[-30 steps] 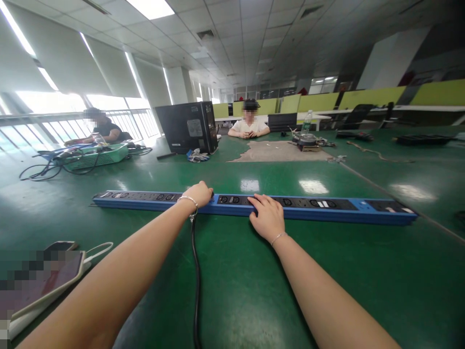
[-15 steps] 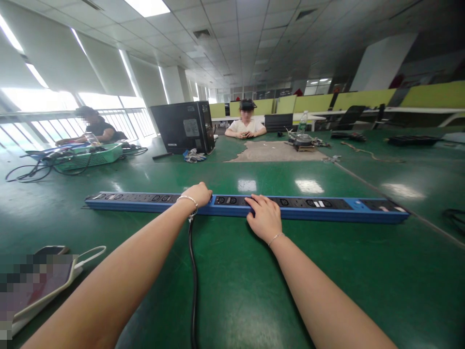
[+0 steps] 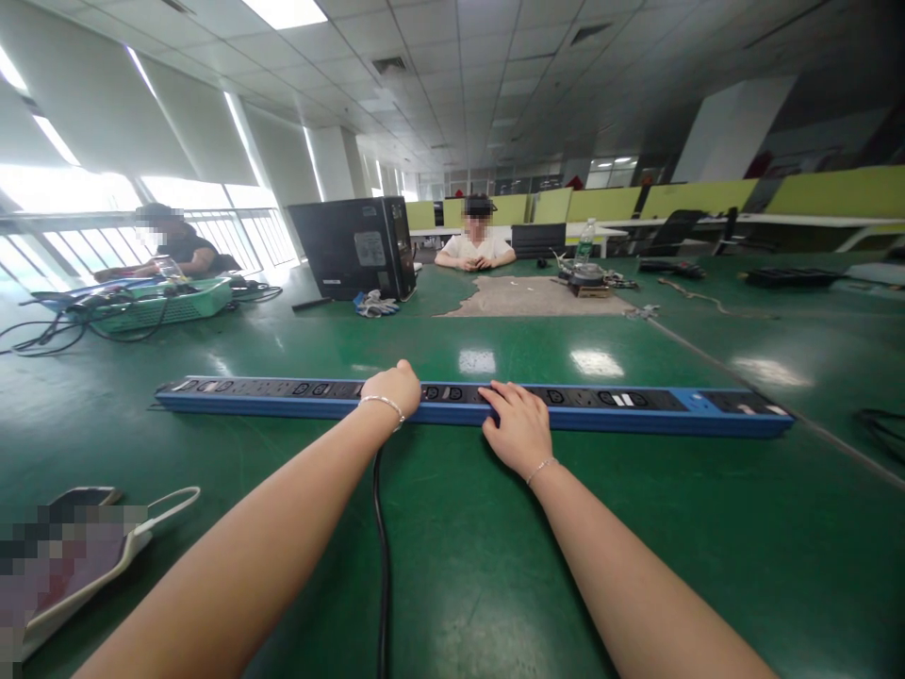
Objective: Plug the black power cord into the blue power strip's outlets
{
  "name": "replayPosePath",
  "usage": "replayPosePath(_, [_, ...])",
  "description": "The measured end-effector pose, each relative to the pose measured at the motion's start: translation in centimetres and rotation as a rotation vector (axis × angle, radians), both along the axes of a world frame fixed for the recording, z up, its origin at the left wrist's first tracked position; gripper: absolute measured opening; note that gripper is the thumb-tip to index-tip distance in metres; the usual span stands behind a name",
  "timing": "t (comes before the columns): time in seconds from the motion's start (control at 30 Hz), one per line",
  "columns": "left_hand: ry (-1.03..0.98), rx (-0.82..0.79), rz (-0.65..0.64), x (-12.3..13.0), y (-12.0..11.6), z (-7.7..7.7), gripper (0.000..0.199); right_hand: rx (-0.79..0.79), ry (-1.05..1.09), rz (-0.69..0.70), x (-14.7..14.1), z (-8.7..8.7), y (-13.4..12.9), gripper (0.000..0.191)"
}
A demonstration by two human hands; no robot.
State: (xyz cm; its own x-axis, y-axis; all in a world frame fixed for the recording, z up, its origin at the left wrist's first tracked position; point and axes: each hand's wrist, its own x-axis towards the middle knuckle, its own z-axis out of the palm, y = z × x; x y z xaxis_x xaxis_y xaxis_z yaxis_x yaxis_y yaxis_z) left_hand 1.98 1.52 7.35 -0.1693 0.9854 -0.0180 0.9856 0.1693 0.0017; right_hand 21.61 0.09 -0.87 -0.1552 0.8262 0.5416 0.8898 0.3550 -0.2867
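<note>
A long blue power strip [image 3: 665, 422] with black socket panels lies crosswise on the green table. My left hand [image 3: 394, 389] is closed over its middle, fingers curled downward; whatever they hold is hidden behind the hand. From beneath that wrist a black cable [image 3: 383, 566] runs down toward the near edge of the view, and its upper end is out of sight. My right hand [image 3: 519, 426] rests just right of centre on the strip, its fingers spread over the sockets and front edge.
At the left lies a phone [image 3: 77, 566] with a white cable. Farther back are a green basket [image 3: 170, 304] of cables, a black computer case [image 3: 350, 250], gloves [image 3: 376, 304] and a bottle [image 3: 586, 243]. One person [image 3: 476, 247] sits opposite, another [image 3: 188, 247] at far left.
My left hand has shifted slightly right along the strip and its wrist has turned, covering the blue section between panels. The right hand stays in place on the strip.
</note>
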Motion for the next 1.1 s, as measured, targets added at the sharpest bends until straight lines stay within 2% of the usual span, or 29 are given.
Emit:
replayPosePath(0.23, [-0.032, -0.023, 0.02, -0.3, 0.7, 0.1, 0.035, 0.009, -0.014, 0.003, 0.0, 0.1, -0.1, 0.042])
replayPosePath(0.47, [-0.051, 0.044, 0.043, 0.2, -0.8, -0.9, 0.031, 0.002, -0.009, 0.001, 0.1, 0.0, 0.0, 0.043])
replayPosePath(0.73, [-0.065, -0.08, 0.017, -0.1, 0.9, 0.1, 0.032, -0.007, -0.027, 0.0, 0.1, 0.2, 0.0, 0.043])
replayPosePath(0.97, [-0.059, -0.018, 0.02, 0.2, -0.3, -0.3, 0.032, 0.003, -0.026, -0.003, 0.1, 0.1, 0.0, 0.043])
replayPosePath(1.1, [-0.057, -0.06, 0.028, 0.3, 0.2, 0.1, 0.031, -0.001, -0.028, 0.005, 0.1, 0.1, 0.0, 0.043])
